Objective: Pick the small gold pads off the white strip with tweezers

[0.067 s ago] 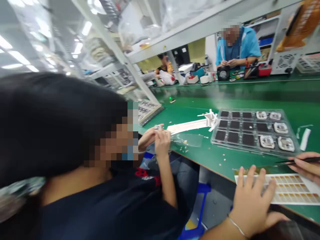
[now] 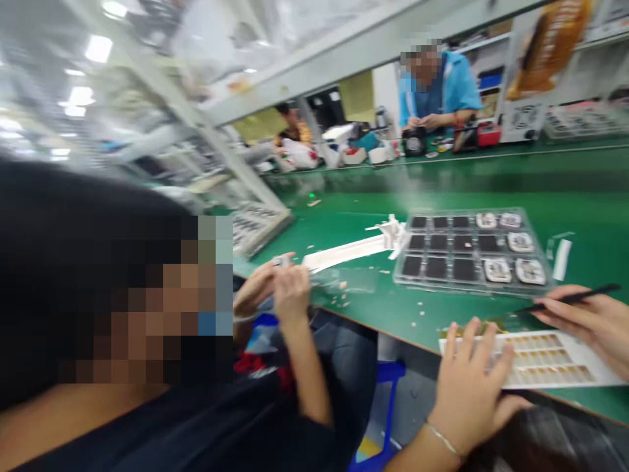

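1. Sticker sheet [image 2: 535,367] lies at the near edge of the green table [image 2: 344,223], just in front of the compartment tray [image 2: 472,252].
2. Left hand [image 2: 466,393] presses it flat, fingers spread.
3. Right hand [image 2: 590,321] pinches black tweezers [image 2: 570,299], seemingly picking a sticker; that calls for a steady tip.

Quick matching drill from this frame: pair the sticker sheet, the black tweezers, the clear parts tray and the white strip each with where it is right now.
1 sticker sheet
2 black tweezers
3 clear parts tray
4 white strip

A held in the right hand
B under the left hand
C left of the tray
D beyond the sheet, on the green table

Pairs: 1-B, 2-A, 3-D, 4-C
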Available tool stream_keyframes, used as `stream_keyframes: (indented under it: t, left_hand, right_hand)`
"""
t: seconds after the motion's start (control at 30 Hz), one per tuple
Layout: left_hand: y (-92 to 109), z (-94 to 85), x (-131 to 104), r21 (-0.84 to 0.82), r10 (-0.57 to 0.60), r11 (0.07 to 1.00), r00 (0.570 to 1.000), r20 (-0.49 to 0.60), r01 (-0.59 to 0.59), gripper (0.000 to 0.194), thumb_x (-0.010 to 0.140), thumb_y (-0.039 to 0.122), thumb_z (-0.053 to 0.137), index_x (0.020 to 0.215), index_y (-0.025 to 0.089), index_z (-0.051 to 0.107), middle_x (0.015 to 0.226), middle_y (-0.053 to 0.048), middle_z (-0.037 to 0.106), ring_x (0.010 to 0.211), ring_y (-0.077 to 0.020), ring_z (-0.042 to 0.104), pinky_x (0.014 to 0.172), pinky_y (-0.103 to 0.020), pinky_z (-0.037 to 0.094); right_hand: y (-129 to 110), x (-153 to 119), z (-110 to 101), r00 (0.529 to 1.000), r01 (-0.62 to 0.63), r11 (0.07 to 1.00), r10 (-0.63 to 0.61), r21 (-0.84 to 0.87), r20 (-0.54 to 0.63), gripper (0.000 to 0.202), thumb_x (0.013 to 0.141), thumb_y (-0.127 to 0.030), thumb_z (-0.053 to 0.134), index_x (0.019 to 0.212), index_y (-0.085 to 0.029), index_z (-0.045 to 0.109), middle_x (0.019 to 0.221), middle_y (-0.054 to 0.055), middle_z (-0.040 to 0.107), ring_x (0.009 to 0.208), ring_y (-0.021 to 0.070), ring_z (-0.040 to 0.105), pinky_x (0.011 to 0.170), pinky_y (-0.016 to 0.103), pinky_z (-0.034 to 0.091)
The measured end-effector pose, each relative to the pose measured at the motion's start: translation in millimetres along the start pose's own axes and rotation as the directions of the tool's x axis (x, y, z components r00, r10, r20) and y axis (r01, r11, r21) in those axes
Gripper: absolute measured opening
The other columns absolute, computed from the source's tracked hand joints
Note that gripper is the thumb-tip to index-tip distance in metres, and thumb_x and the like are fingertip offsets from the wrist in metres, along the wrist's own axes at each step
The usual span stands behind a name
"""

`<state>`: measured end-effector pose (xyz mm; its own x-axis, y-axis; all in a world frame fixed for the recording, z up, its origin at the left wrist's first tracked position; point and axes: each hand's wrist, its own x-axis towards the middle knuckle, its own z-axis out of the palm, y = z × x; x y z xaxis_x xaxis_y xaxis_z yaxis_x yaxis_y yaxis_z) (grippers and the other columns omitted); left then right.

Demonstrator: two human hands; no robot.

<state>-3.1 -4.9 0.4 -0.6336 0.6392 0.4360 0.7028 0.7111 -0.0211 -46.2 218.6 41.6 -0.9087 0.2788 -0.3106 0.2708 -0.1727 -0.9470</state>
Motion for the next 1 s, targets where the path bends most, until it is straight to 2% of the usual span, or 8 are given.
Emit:
stream_keyframes:
  t: [0.03, 0.1, 0.17, 0.33, 0.57, 1.0]
  left_hand:
    - [-1, 0.3, 0, -0.033, -0.008, 0.999, 1.0, 0.001, 0.008, 0.064, 0.081, 0.067, 0.04, 0.132, 0.028, 0.043, 0.146, -0.003, 0.035, 0.135, -0.0278, 0.028, 0.105, -0.051, 0.034]
    - [-2, 1.7, 3, -0.091, -0.041, 0.995, 0.999, -0.015, 0.039, 0.053, 0.082, 0.059, 0.046, 0.125, 0.027, 0.05, 0.143, -0.003, 0.04, 0.134, -0.028, 0.031, 0.105, -0.052, 0.033]
    - [0, 3.1, 5, -0.142, -0.075, 0.987, 0.997, -0.036, 0.069, 0.048, 0.083, 0.054, 0.05, 0.122, 0.026, 0.054, 0.14, -0.004, 0.044, 0.132, -0.029, 0.034, 0.105, -0.053, 0.032]
    - [4, 1.3, 6, -0.246, -0.124, 0.963, 0.991, -0.043, 0.11, 0.04, 0.085, 0.046, 0.051, 0.119, 0.025, 0.056, 0.136, -0.006, 0.048, 0.13, -0.029, 0.037, 0.107, -0.054, 0.028]
    - [2, -1.1, 5, -0.262, -0.136, 0.957, 0.991, -0.015, 0.128, 0.04, 0.084, 0.044, 0.053, 0.119, 0.024, 0.057, 0.133, -0.008, 0.051, 0.129, -0.0296, 0.038, 0.108, -0.055, 0.025]
    - [1, -4.3, 8, -0.269, -0.123, 0.956, 0.992, -0.012, 0.115, 0.039, 0.085, 0.043, 0.053, 0.118, 0.023, 0.058, 0.132, -0.007, 0.052, 0.128, -0.0298, 0.041, 0.108, -0.053, 0.025]
  right_hand:
    - [-6, -5, 6, 0.999, -0.026, 0.999, 0.025, 0.035, 0.027, 0.03, 0.047, -0.032, 0.086, 0.067, -0.02, 0.068, 0.078, 0.008, 0.069, 0.074, 0.02, 0.068, 0.071, 0.025, 0.057]
    - [-13, -7, 15, 0.993, 0.014, 1.0, -0.017, 0.027, 0.116, 0.029, 0.052, -0.032, 0.084, 0.067, -0.017, 0.065, 0.069, 0.002, 0.066, 0.065, 0.014, 0.065, 0.068, 0.023, 0.055]
    - [-13, -4, 17, 0.994, 0.036, 0.999, -0.037, 0.013, 0.106, 0.033, 0.051, -0.034, 0.085, 0.068, -0.015, 0.063, 0.066, 0.001, 0.065, 0.061, 0.0128, 0.063, 0.066, 0.024, 0.054]
    - [-1, 2, 12, 0.985, 0.102, 0.995, -0.102, 0.003, 0.141, 0.029, 0.06, -0.033, 0.081, 0.07, -0.016, 0.06, 0.064, 0.0, 0.065, 0.059, 0.011, 0.061, 0.063, 0.025, 0.05]
    - [6, 2, 13, 0.981, 0.131, 0.991, -0.133, 0.021, 0.14, 0.023, 0.065, -0.029, 0.078, 0.073, -0.016, 0.06, 0.065, -0.001, 0.066, 0.061, 0.011, 0.063, 0.064, 0.025, 0.051]
    - [3, -1, 14, 0.982, 0.123, 0.992, -0.12, -0.017, 0.143, 0.021, 0.065, -0.028, 0.078, 0.071, -0.015, 0.062, 0.062, 0.001, 0.066, 0.059, 0.0111, 0.063, 0.062, 0.025, 0.053]
